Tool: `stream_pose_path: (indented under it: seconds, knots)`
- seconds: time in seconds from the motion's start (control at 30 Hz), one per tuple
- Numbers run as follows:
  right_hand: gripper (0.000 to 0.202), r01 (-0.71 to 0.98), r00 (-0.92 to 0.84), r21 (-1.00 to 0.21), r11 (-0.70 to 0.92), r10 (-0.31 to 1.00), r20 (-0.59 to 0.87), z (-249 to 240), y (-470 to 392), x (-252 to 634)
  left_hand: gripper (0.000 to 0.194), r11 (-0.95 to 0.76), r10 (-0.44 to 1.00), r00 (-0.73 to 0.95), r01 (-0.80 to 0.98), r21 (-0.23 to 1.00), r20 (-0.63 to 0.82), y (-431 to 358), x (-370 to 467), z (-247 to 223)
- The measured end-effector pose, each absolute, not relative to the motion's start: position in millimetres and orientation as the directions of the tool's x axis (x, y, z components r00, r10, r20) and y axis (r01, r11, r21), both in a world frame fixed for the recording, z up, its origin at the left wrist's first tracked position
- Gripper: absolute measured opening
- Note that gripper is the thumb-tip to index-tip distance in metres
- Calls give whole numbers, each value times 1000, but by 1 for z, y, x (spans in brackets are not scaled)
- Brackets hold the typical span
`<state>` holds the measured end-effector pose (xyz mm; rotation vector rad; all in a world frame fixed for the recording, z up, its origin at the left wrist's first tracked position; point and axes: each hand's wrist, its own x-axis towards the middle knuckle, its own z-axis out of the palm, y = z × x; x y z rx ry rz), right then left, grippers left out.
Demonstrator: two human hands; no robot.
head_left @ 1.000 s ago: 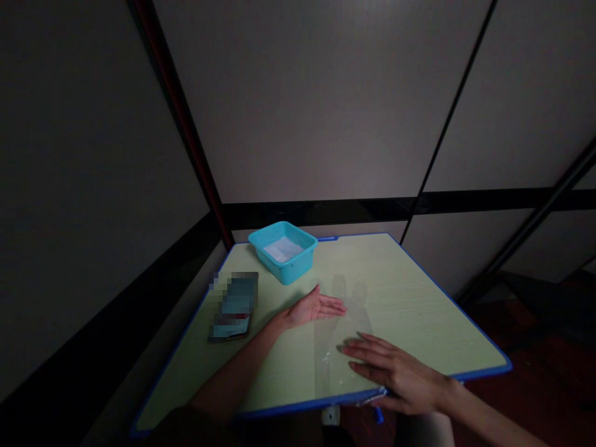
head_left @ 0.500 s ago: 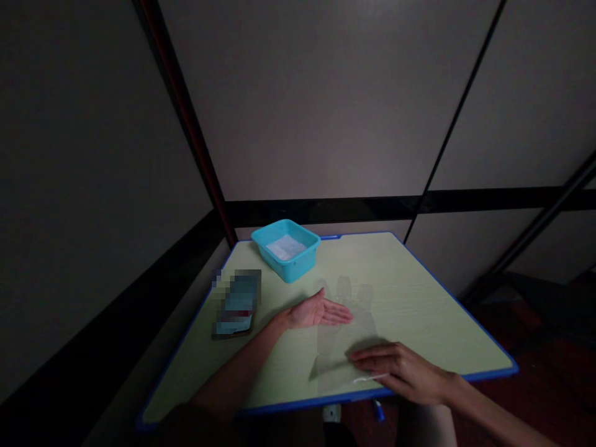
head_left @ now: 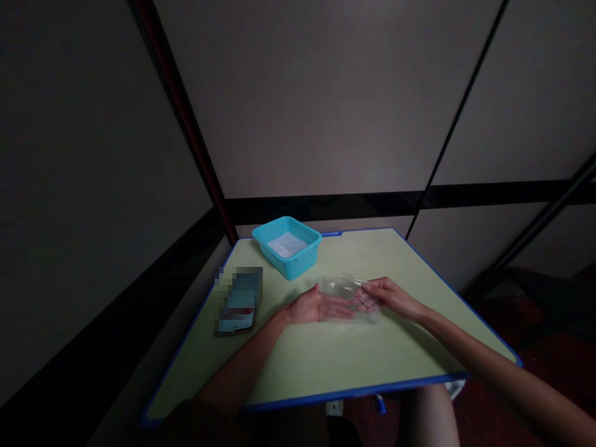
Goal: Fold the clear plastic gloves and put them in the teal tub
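The right hand [head_left: 393, 297] pinches a clear plastic sheet [head_left: 349, 297], folding it over the open, flat left hand [head_left: 314, 307] at the middle of the green table [head_left: 410, 338]. A teal tub [head_left: 287, 247] and phone [head_left: 238, 301] lie beyond and left.

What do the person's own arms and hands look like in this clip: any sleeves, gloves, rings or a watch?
Both arms are bare from the bottom edge of the picture to the fingertips. The left hand and right hand wear no gloves, and no ring, watch or bracelet shows on either. No sleeve reaches the forearms; a dark patch by the left upper arm may be clothing, but the dim light leaves that unclear. No markings show.
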<state>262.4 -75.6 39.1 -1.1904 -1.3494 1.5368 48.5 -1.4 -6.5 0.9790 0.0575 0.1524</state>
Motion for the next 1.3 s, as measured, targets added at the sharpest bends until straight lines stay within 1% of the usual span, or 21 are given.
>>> stream_pose_path:
  seconds: [0.1, 0.2, 0.33, 0.47, 0.63, 0.77, 0.93, 1.13, 1.3]
  knots:
    - [36, 1, -201, -986, -169, 965, -166, 37, -62, 266, 41, 546, 149, 989, -65, 836, -20, -1, 50, -4]
    - [33, -5, -161, -985, -171, 973, -168, 31, -58, 269, 32, 577, 208, 974, -53, 815, -84, 0, 51, -3]
    - [32, 1, -147, -983, -184, 972, -182, 25, -68, 272, 31, 619, 249, 959, -50, 784, -136, 1, 52, -2]
    - [33, 1, -144, -987, -158, 977, -157, 21, -80, 273, 36, 648, 230, 960, -30, 761, -158, 4, 53, -2]
    - [35, -51, -154, -990, -132, 980, -123, 11, -83, 267, 39, 681, 208, 965, -28, 732, -157, 6, 52, -3]
    - [35, -72, -186, -987, -144, 974, -129, 5, -81, 262, 39, 721, 190, 969, -26, 693, -161, 5, 51, -5]
    - [37, -52, -186, -984, -169, 970, -157, 3, -79, 262, 40, 753, 192, 966, -30, 657, -175, 4, 50, -8]
    - [38, -68, -123, -982, -179, 978, -170, 1, -79, 261, 35, 791, 242, 942, -53, 609, -231, 3, 51, -9]
    - [49, -107, -11, -982, -153, 988, -153, 5, -82, 262, 31, 796, 284, 930, -94, 598, -233, 4, 51, -9]
